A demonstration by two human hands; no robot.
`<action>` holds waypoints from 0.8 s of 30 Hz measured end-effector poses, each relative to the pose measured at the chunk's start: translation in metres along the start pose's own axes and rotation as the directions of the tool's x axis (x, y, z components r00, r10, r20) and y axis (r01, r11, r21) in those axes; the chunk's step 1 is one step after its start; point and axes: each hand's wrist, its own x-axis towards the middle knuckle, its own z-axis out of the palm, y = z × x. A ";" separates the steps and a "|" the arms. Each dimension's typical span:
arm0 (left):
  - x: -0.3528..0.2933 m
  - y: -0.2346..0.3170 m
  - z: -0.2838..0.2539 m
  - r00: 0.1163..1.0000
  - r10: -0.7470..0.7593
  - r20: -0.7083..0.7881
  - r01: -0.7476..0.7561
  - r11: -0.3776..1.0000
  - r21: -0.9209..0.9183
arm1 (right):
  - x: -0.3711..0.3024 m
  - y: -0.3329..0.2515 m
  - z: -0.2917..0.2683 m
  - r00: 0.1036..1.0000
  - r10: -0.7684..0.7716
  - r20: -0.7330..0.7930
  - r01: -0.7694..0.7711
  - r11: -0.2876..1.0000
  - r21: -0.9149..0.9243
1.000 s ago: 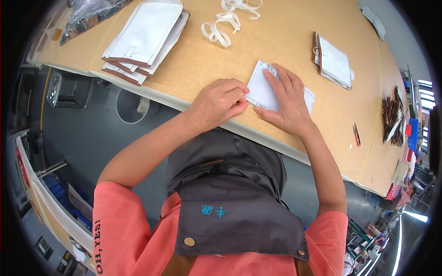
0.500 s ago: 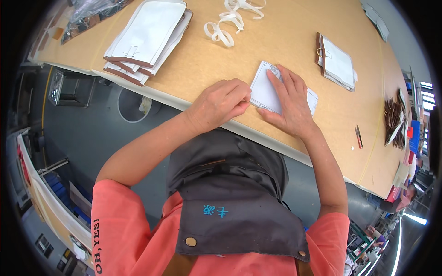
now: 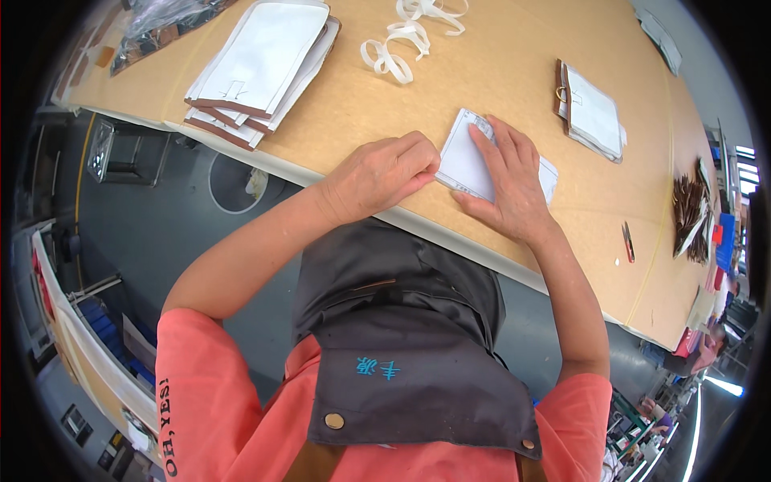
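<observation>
A white panel [image 3: 464,157] with dark markings along its edges lies on the table close to the front edge. My right hand [image 3: 514,181] rests on it, fingers stretched and thumb apart, pressing it to the tabletop. At the panel's left edge my left hand [image 3: 384,178] is closed in a pinch. Whatever lies between those fingertips is too small or too hidden to make out.
White brown-edged panels [image 3: 261,60] are stacked at the left; a smaller stack [image 3: 593,112] lies at the right. Curled white strips [image 3: 389,60] are at the back. Small snips [image 3: 628,241] and a brown bundle [image 3: 689,209] lie rightward. A bin [image 3: 233,185] stands below the table.
The view has shifted very slightly. My left hand stays pinched at the panel's edge, and my right hand keeps its place on the panel.
</observation>
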 end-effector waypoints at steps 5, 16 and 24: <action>-0.008 -0.003 -0.013 0.990 -0.127 0.061 0.132 0.987 -0.094 | 0.000 0.000 0.001 1.000 0.001 -0.012 -0.001 1.000 0.012; 0.045 -0.016 -0.001 0.974 -0.016 0.226 -0.014 0.991 0.132 | -0.001 0.003 0.002 0.996 -0.009 -0.086 0.022 0.989 0.143; 0.065 -0.024 -0.006 0.925 -0.039 0.378 -0.005 0.993 0.115 | 0.000 0.004 -0.002 0.998 -0.027 -0.061 0.033 0.995 0.097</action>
